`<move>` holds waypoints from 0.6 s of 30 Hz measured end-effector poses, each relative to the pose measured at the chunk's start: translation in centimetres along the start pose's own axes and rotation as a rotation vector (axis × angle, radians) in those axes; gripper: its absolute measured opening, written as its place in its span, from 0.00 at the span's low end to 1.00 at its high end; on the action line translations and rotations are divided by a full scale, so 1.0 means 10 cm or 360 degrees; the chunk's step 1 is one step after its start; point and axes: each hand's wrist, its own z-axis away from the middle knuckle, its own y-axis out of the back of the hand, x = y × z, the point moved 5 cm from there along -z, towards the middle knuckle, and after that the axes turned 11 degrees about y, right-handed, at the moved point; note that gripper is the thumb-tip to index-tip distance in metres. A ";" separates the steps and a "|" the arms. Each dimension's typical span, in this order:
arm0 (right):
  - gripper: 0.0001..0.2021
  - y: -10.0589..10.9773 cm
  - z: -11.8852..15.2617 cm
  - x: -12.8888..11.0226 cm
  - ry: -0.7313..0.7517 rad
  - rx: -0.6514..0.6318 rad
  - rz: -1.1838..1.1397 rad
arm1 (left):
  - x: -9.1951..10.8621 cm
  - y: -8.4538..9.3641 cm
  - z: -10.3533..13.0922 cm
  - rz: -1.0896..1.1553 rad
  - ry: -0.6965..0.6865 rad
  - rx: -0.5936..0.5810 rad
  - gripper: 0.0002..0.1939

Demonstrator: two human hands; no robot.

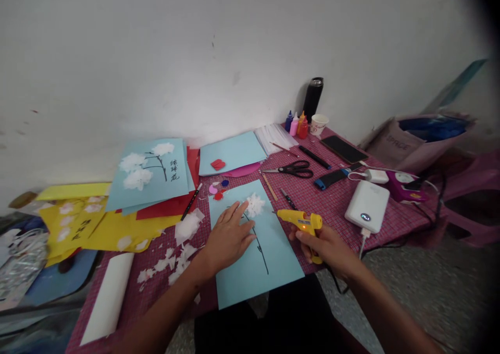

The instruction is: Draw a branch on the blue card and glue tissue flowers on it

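My left hand [230,235] lies with its fingers spread on a light blue sheet [242,286] at the table's front edge. Its fingertips are beside a white paper flower [255,204], and they cover part of a drawn dark branch [261,250]. Whether anything is under the palm is hidden. To the right of the sheet, my right hand [322,244] is wrapped round the handle of a yellow glue gun [300,219], whose nozzle points left over the sheet's right edge. A small orange light glows on the gun.
White paper scraps [172,263] lie left of the sheet. Behind are a finished flower picture [177,187], black scissors [299,169], paint bottles [294,125], a paper cup [319,124] and a black flask [313,99]. A white power bank [367,205] with cables sits at the right.
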 end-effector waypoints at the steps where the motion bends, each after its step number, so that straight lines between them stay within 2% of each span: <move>1: 0.19 -0.02 0.00 0.00 -0.0008 0.0015 -0.0004 | -0.01 0.00 0.00 -0.0001 0.0009 -0.0004 0.16; 9: 0.21 -0.10 0.01 -0.01 -0.0037 0.0053 -0.0011 | -0.06 -0.05 -0.04 -0.0010 0.0046 0.0019 0.17; 18: 0.19 -0.19 0.03 -0.01 -0.0041 0.0018 0.0013 | -0.13 -0.06 -0.13 -0.0012 0.0062 0.0080 0.21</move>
